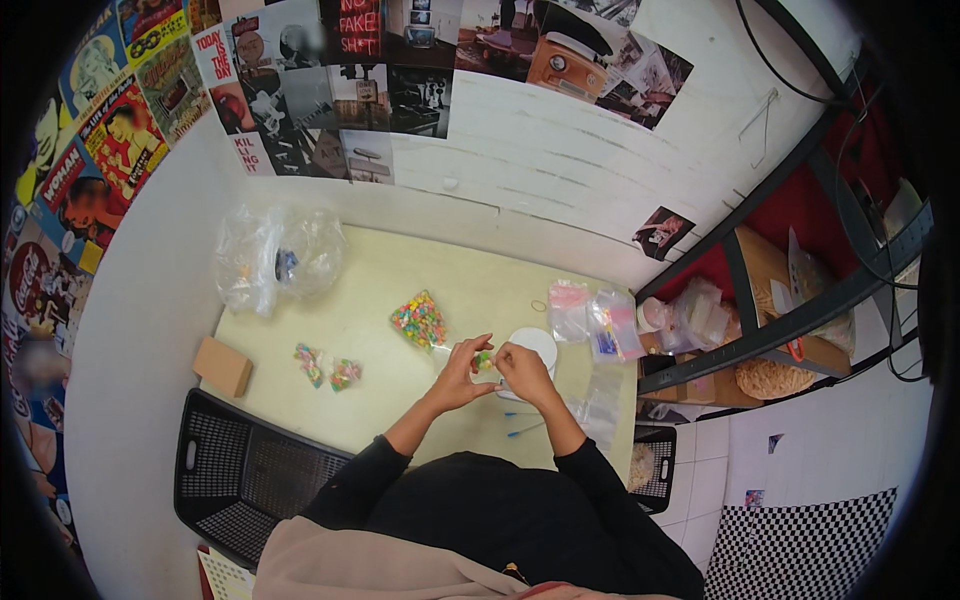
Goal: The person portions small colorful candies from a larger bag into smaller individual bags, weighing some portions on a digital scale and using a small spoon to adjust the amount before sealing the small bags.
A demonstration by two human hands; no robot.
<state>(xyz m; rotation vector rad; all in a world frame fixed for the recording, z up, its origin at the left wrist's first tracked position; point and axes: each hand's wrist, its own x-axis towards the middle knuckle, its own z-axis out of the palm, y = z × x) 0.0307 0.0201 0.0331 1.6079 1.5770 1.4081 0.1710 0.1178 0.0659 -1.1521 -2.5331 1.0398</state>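
Note:
Over the pale yellow table, my left hand (pixel 462 378) curls its fingers and thumb around a small clear bag of colourful pieces (pixel 483 360). My right hand (pixel 524 374) is closed beside it, fingertips pinched at the bag's upper end. Just beyond my hands lies a larger clear bag of multicoloured pieces (pixel 418 318). Two small filled bags, one (pixel 309 364) and another (pixel 345 374), lie to the left. A white round-topped object (pixel 535 346), perhaps a scale, stands behind my right hand and is partly hidden by it.
A big crumpled clear plastic bag (pixel 270 262) sits at the back left, above a brown box (pixel 222 367). Black crates (pixel 255 470) flank the table. Flat plastic bags (pixel 613 325), a rubber band (pixel 539 305) and blue sticks (pixel 524 432) lie rightward, near a metal shelf (pixel 780 345).

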